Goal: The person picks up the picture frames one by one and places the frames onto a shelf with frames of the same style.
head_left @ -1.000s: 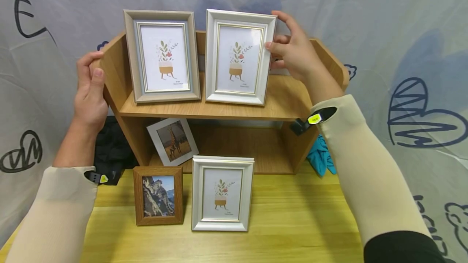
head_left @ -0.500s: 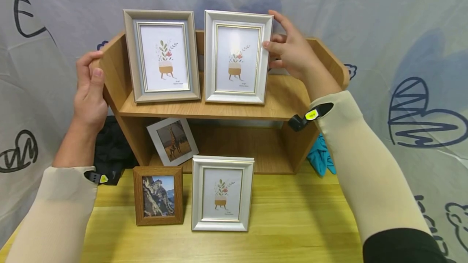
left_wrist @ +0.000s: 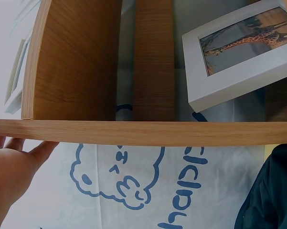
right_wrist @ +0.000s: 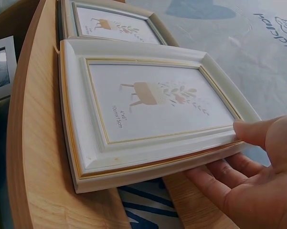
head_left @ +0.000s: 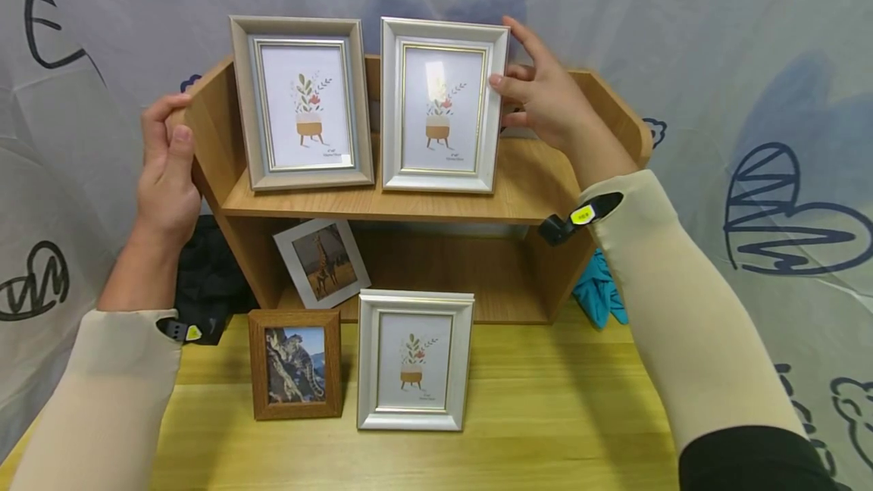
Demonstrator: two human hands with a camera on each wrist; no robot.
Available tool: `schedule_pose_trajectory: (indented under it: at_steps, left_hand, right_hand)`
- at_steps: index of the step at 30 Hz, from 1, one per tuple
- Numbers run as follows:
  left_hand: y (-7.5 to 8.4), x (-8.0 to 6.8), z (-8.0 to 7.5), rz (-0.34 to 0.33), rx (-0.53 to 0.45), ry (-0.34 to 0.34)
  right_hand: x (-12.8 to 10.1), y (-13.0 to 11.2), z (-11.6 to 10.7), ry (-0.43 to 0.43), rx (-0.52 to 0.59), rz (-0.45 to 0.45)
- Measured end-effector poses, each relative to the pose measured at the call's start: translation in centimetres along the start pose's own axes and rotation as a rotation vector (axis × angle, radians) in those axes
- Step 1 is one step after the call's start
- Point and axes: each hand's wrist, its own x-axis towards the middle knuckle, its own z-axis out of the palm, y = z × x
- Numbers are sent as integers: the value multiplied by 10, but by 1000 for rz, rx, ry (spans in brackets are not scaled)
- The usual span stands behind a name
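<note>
On the shelf's (head_left: 382, 207) top board, white frame (head_left: 442, 106) now squarer than a second ago; right hand (head_left: 546, 97) grip pinches its edge, left hand (head_left: 166, 173) clasps the shelf's side panel.

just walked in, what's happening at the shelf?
A person is placing picture frames on a small wooden shelf. The right hand has its grip on the right edge of a white frame standing on the top board beside a grey frame. The left hand holds the shelf's left side panel. Three more frames are below.
</note>
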Motion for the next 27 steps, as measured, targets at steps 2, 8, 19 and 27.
schedule_pose_trajectory:
  at_steps: [2,8,19,27]
  left_hand:
    - [-2,1,-1,2,-9,1]
    - [-1,1,-1,8,16,-4]
    - [-2,0,-2,2,18,-2]
    - [-1,0,-2,21,19,-6]
  right_hand:
    - [0,0,0,6,-1,0]
    - [-2,-2,0,59,-57,6]
    - [-25,-3,-6,81,-158,-30]
    - [-55,-3,-7,95,-265,-59]
